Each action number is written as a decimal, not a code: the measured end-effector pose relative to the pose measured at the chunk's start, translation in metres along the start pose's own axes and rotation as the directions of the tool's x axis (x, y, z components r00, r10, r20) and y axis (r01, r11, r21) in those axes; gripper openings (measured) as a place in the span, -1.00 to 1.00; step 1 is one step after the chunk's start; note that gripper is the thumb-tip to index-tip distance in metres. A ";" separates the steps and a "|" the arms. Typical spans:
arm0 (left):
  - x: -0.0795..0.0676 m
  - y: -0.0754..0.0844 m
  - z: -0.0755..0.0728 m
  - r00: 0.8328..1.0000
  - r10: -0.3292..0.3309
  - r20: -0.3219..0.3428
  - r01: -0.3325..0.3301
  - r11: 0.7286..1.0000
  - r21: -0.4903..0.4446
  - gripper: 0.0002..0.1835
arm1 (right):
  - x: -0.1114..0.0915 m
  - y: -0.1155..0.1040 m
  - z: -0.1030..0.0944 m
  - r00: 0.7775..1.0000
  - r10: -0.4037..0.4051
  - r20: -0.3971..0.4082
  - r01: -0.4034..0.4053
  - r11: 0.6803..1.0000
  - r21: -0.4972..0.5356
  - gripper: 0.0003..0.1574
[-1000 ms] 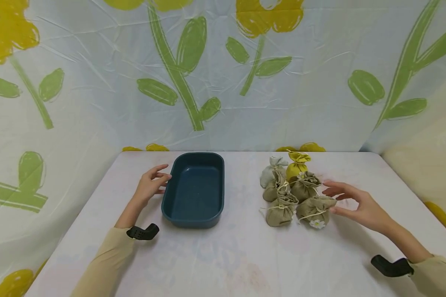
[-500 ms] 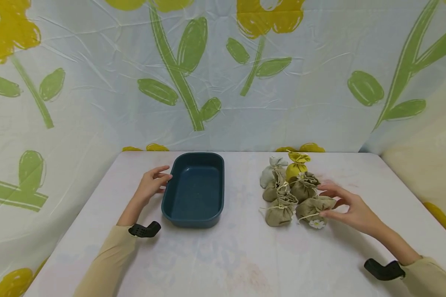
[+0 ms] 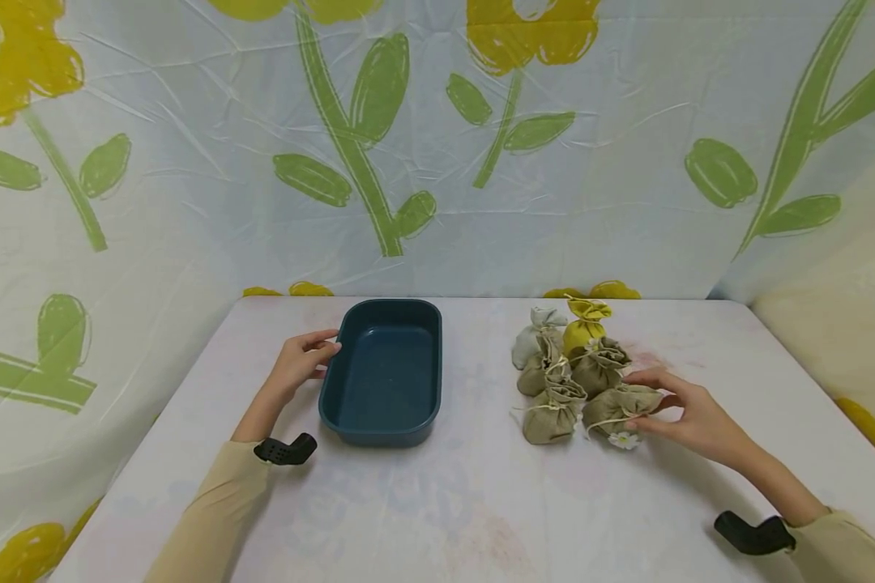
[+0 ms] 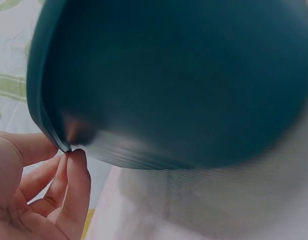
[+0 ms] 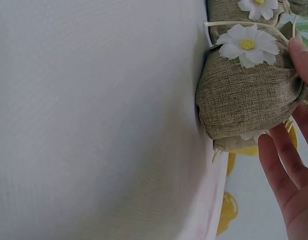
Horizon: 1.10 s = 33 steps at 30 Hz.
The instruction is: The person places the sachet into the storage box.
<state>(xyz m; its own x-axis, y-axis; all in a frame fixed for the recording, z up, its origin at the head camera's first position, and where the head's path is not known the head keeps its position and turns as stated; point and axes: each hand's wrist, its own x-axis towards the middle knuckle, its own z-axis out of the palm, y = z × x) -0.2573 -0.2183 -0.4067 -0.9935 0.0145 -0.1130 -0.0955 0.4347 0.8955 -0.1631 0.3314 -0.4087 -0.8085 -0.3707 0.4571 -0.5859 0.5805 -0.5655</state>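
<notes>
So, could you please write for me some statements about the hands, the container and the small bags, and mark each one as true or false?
1. The left hand pinches the dark blue container at its left side. True.
2. The bags lie inside the container. False: the bags are on the table, to the container's right.
3. The right hand touches a brown bag with a white flower. True.
4. Two bags are yellow. False: only one yellow bag is visible.

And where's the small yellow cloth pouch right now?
In the head view, the yellow cloth pouch sits right of centre, just right of the pale grey cloth pouch and behind a brown cloth pouch.
</notes>
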 end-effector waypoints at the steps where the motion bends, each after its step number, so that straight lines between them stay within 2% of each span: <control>1: 0.000 0.000 0.000 1.000 -0.006 0.002 0.006 1.000 -0.002 -0.50 | 0.000 0.000 0.000 1.000 -0.001 0.003 0.001 1.000 -0.005 -0.26; 4: 0.001 0.000 0.001 1.000 -0.024 0.005 0.025 1.000 -0.012 -0.50 | 0.000 -0.002 0.001 1.000 -0.013 0.008 0.013 1.000 -0.014 -0.28; 17: 0.003 0.002 0.002 1.000 -0.030 -0.006 0.030 0.999 0.012 -0.52 | 0.001 -0.007 0.000 0.999 -0.038 0.005 0.038 0.997 -0.061 -0.42; 25: 0.002 0.004 0.003 1.000 0.004 -0.027 -0.003 0.999 0.035 -0.53 | 0.004 -0.006 -0.002 0.998 -0.067 0.008 0.067 0.997 -0.047 -0.42; 33: 0.001 0.005 0.003 1.000 0.011 -0.011 -0.010 1.000 0.026 -0.52 | 0.004 -0.006 -0.004 0.997 -0.073 -0.026 0.071 0.993 -0.092 -0.45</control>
<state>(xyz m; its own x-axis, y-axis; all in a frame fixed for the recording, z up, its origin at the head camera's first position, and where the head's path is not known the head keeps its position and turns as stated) -0.2583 -0.2139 -0.4037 -0.9951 0.0089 -0.0987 -0.0837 0.4577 0.8852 -0.1628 0.3291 -0.4006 -0.7616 -0.3937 0.5147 -0.6339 0.6174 -0.4659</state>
